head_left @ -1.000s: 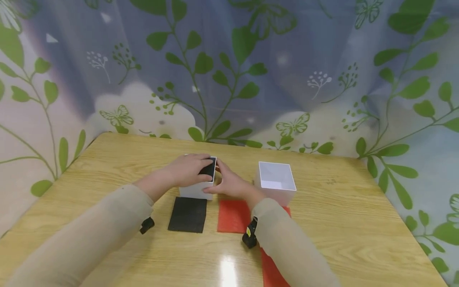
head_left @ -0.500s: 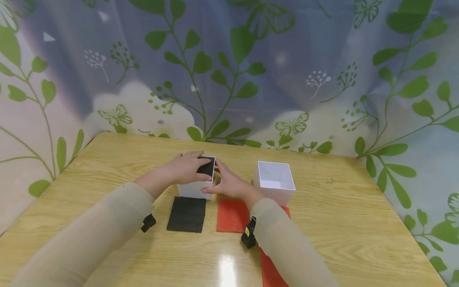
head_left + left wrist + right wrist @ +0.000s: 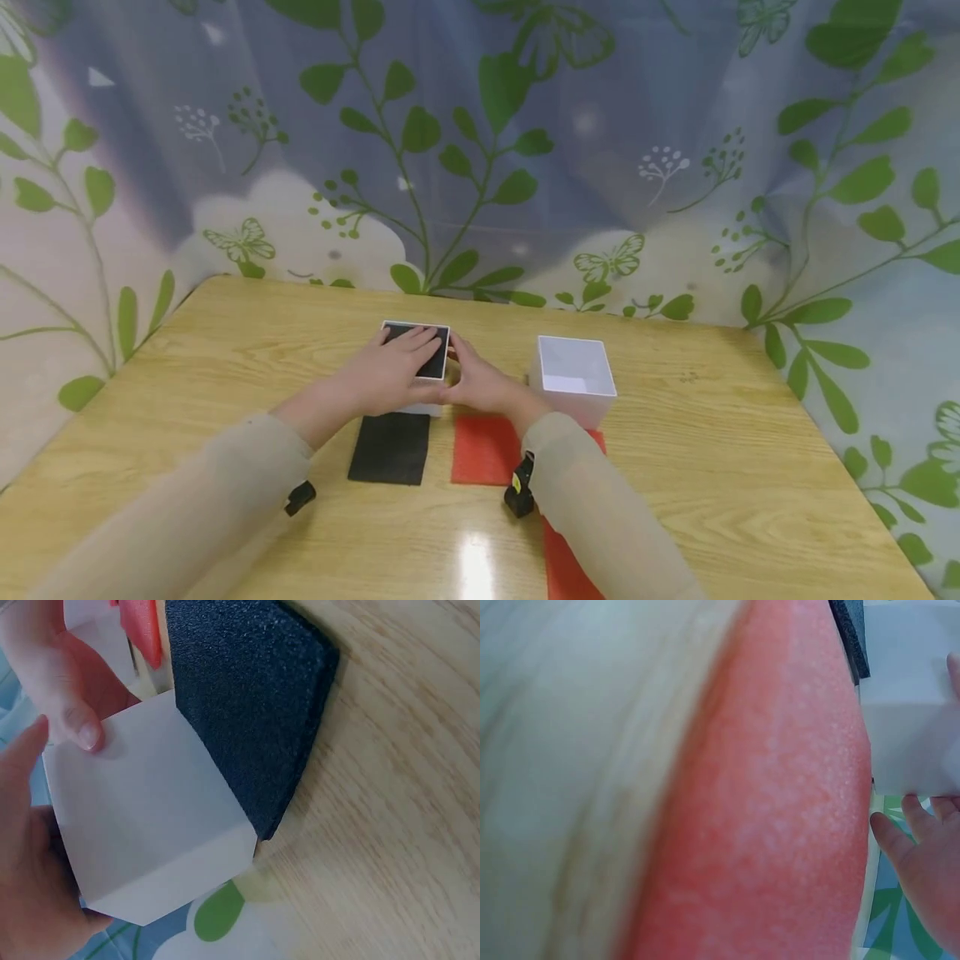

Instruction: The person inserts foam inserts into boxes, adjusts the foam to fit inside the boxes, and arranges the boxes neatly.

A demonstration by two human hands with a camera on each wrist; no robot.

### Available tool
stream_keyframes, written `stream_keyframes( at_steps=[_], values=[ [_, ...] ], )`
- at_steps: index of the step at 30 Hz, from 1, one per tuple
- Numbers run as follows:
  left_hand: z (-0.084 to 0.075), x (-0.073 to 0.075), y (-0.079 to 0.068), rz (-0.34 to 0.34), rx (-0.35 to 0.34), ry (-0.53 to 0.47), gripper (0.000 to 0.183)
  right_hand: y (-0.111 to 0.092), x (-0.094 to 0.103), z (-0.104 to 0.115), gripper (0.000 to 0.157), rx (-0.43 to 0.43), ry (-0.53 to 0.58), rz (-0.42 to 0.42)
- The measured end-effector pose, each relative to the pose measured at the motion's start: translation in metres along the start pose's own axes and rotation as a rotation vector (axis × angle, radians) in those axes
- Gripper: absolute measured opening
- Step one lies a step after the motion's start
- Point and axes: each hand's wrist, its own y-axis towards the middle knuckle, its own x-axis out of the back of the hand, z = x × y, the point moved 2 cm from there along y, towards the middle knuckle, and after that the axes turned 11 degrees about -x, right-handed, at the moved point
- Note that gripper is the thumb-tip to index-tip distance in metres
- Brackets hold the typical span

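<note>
The white box (image 3: 150,802) is kept b/w the two hands, on the wood tbl. (image 3: 712,467). Its R side is gripped by the R hand (image 3: 480,379), half closed, w/ the thumb put on the near wall and the fingers set at the side. The L hand (image 3: 386,371) is laid over the top, fingers straight and spread a bit, and the black pad (image 3: 433,363) inside the rim is touched by them; nothing is clutched there. Just in front of the L hand, nearer the body, a black foam sq. (image 3: 390,450) is laid, close by the box. Below the R hand, a red foam sq. (image 3: 483,454) is part hidden by the wrist. A red strip (image 3: 566,558) is part covered by the R sleeve (image 3: 607,517). To the R of the R hand, a 2nd wh. box (image 3: 588,410) is placed, top uncovered. Past both hands, a leafy curtain (image 3: 247,200) is hung.
</note>
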Motion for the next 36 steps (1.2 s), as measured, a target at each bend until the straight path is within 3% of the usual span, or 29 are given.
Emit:
stream_keyframes(
  at_steps=[11,18,27,36],
  values=[
    [-0.001,-0.008,0.004,0.008,-0.05,0.033,0.085,0.001,-0.001,0.002,0.103,0.002,-0.085,-0.021],
    [0.0,-0.014,0.006,0.003,-0.054,0.075,0.084,0.0,0.0,0.001,0.101,-0.01,-0.088,-0.018],
    [-0.004,-0.014,0.003,-0.061,-0.074,0.094,0.081,0.002,0.0,-0.001,0.1,-0.007,-0.085,-0.013],
    [0.001,-0.02,0.006,-0.05,-0.057,0.107,0.082,0.001,0.0,-0.001,0.101,-0.009,-0.082,-0.014]
  ],
)
